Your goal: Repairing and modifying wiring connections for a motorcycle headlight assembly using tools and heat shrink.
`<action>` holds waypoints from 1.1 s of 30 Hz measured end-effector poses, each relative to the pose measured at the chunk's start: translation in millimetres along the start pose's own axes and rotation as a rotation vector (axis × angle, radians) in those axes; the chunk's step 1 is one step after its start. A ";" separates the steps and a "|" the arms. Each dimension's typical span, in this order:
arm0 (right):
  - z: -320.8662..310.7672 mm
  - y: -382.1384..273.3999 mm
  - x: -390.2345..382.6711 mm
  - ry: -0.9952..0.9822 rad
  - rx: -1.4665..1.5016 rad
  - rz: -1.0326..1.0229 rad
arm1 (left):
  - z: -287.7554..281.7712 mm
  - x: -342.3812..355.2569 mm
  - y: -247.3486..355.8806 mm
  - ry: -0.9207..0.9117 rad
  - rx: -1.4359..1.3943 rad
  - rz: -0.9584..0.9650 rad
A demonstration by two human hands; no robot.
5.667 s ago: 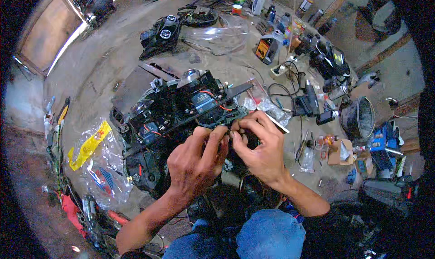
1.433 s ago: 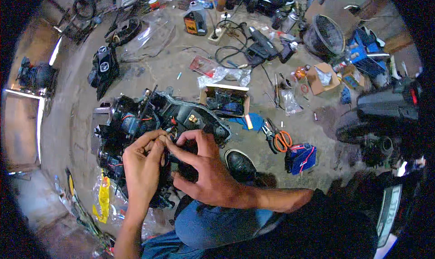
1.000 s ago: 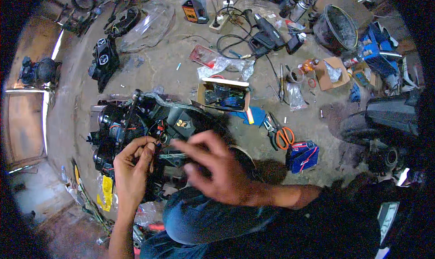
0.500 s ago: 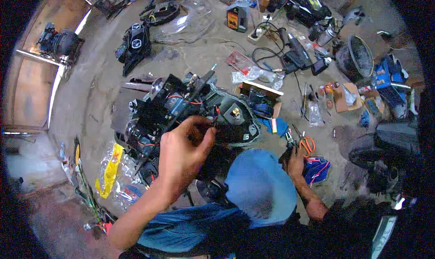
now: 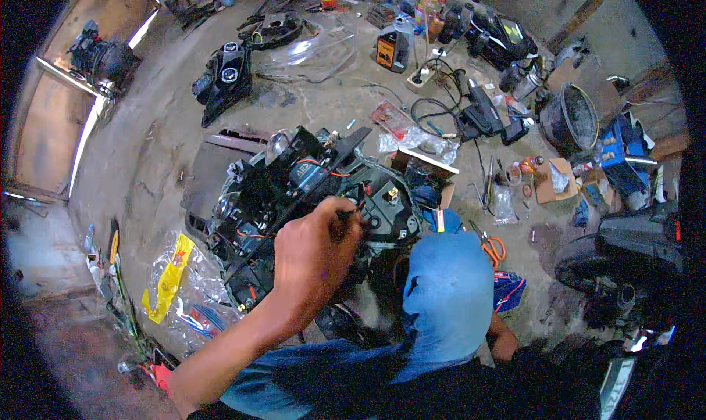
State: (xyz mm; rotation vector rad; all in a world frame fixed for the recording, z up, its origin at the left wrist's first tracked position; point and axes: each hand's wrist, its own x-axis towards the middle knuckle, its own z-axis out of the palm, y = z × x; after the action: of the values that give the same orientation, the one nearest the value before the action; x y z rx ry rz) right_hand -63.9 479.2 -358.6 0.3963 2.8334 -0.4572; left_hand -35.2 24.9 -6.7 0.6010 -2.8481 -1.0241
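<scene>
My left hand [image 5: 318, 243] is closed in a pinch over the near side of a black motorcycle body assembly [image 5: 294, 181], which has wires and a blue part in it. Something small and dark shows at its fingertips, too little to name. Close beyond the fingers lies a black housing [image 5: 390, 207] with a brass-coloured fitting. My right forearm [image 5: 503, 340] shows only in part; the hand is hidden behind my denim-covered knee [image 5: 448, 295]. Beyond the knee are orange tool handles [image 5: 495, 251] and a dark blue pouch or packet [image 5: 509, 291].
A clear plastic bag with a yellow strip [image 5: 170, 277] lies left of the assembly. An open cardboard box [image 5: 426, 163] stands at its right. Farther off are a heat gun [image 5: 482, 111], an oil bottle [image 5: 396, 45], a bucket [image 5: 570, 119] and a blue toolbox [image 5: 625, 152].
My left fingers have curled in tighter over the housing. My right hand, earlier beside pliers and the orange handles, has gone behind the knee. The whole view has shifted a little.
</scene>
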 end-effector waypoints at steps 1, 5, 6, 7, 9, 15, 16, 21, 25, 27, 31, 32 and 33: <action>0.0 -0.9 0.5 -0.006 0.015 0.023 | 0.7 -0.8 -0.4 -0.001 0.001 0.003; -4.7 -4.7 -1.7 -0.033 0.071 0.113 | 1.0 -0.5 -4.1 -0.017 -0.101 -0.021; -6.7 -6.2 -3.4 -0.041 0.084 0.133 | 0.8 -0.7 -5.0 -0.031 -0.126 -0.030; -7.7 -12.2 -2.3 -0.049 0.101 0.148 | -0.7 1.2 -2.5 -0.025 -0.123 -0.030; -8.3 -24.2 -1.3 -0.070 0.132 0.178 | -6.4 4.6 5.1 -0.092 -0.066 -0.120; -54.3 -51.4 -17.8 -0.111 0.176 0.270 | -17.1 7.1 4.3 -0.180 -0.247 -0.049; -88.8 -85.1 -31.6 -0.255 0.336 0.150 | -21.5 7.1 0.7 -0.180 -0.241 -0.060; -224.9 -222.2 -109.1 -0.460 0.696 -0.264 | -19.9 11.5 4.8 -0.187 -0.126 0.012; -249.6 -285.2 -138.7 -0.496 0.594 -0.734 | -34.2 6.2 6.3 -0.117 -0.003 0.144; -231.8 -287.2 -145.9 -0.516 0.630 -0.763 | -33.4 6.8 11.8 -0.116 0.053 0.122; -217.3 -299.2 -156.8 -0.716 0.571 -0.516 | -34.4 11.0 12.3 -0.160 0.098 0.103; -209.3 -301.0 -157.7 -0.685 0.613 -0.542 | -34.8 11.3 13.1 -0.175 0.104 0.096; -204.5 -302.6 -158.5 -0.653 0.653 -0.567 | -35.0 12.0 13.5 -0.190 0.109 0.089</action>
State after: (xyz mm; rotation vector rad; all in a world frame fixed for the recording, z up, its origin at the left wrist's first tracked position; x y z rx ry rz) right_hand -46.9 235.9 -44.0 -0.4109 2.0526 -1.3423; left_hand -44.6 8.8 28.1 0.3987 -3.0806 -0.9658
